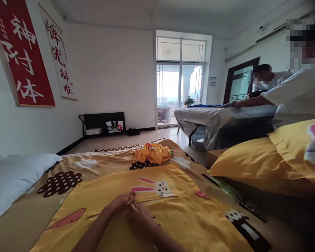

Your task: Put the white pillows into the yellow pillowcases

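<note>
A yellow pillowcase (pixel 105 189) with a white rabbit print lies spread flat on the bed in front of me, and a slit-like opening runs across its middle. My left hand (pixel 120 203) and my right hand (pixel 141 215) meet at this opening, fingertips together. Both are closed, seemingly pinching the cloth at the edge; the fingers partly hide the gripped spot. Beyond the pillowcase rests a crumpled yellow-orange cloth (pixel 153 153). Under it all is a tan bedsheet (pixel 94 171) with cloud shapes and brown dotted patches.
A white pillow (pixel 23 178) lies at the left, and yellow rabbit-print pillows (pixel 246 157) are stacked at the right. Behind them, two people in white shirts lean over a plastic-covered table (pixel 199 117). A low black rack (pixel 103 122) stands against the far wall.
</note>
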`<state>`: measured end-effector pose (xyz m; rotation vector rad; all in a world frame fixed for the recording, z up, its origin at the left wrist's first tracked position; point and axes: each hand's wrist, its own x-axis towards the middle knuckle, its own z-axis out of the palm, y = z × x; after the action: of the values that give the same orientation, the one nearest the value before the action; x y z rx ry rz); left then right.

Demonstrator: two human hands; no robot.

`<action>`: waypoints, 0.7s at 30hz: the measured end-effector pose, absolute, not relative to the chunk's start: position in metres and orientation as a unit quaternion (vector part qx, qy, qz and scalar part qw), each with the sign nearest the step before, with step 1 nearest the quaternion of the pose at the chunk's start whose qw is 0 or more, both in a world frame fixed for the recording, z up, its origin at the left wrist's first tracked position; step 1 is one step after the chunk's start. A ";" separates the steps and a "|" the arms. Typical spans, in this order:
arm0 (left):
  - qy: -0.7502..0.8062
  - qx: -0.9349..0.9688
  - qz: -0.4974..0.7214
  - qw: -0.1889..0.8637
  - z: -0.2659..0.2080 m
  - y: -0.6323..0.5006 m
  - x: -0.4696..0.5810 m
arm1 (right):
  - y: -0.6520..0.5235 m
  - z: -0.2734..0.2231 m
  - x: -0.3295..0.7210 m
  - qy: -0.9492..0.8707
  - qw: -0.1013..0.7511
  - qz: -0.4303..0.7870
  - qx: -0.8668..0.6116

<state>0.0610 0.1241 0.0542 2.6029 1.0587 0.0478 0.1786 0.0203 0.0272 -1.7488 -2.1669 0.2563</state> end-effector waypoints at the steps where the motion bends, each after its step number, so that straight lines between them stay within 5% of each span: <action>1: 0.359 0.919 0.010 0.165 0.048 0.131 0.059 | 0.022 0.022 0.181 -0.761 0.183 0.091 -0.616; 10: 0.362 0.929 -0.019 0.074 0.030 0.155 0.069 | 0.039 -0.001 0.182 -0.755 0.134 0.069 -0.638; 21: 0.434 0.899 0.034 -0.050 0.027 0.176 0.077 | 0.036 -0.014 0.181 -0.872 0.137 0.026 -0.468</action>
<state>0.0767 0.1765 0.0271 2.9177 1.4084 0.1104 0.1807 0.0362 -0.0139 -1.3553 -2.5247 0.0743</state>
